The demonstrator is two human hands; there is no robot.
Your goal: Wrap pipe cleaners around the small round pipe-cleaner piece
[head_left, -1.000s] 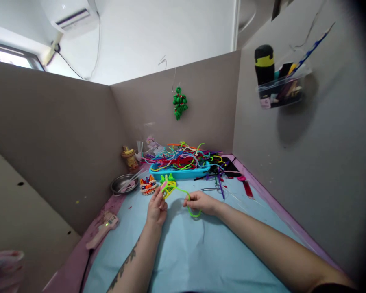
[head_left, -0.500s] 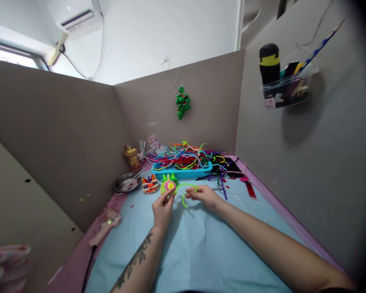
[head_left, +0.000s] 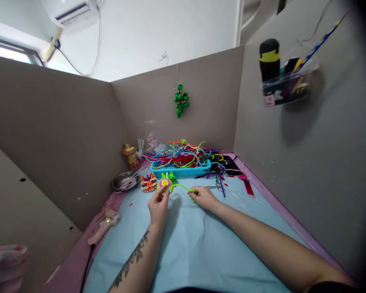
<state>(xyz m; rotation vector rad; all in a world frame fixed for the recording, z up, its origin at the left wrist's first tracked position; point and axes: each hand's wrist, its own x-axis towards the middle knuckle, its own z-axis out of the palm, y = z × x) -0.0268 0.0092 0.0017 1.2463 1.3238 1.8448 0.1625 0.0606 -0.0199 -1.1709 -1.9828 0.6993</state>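
Head view: a bright green fuzzy strip (head_left: 179, 185) spans the gap between two hands above the counter (head_left: 183, 252).
The strip's long axis runs left to right, bowed slightly upward; its left end meets a round piece (head_left: 164, 183) pinched between thumb and fingers of the left hand (head_left: 158, 202), and its right part is gripped in the fingertips of the right hand (head_left: 203, 198), with a bit showing below them. The round piece lies at the far side of the left hand, which is the nearer one; it is fuzzy, with a yellow middle, a pink ring and a yellow-green edge. Whether the strip is fastened to it, I cannot tell. Just beyond stands a green horned toy (head_left: 173, 178), with an orange toy (head_left: 149, 184) to its left.
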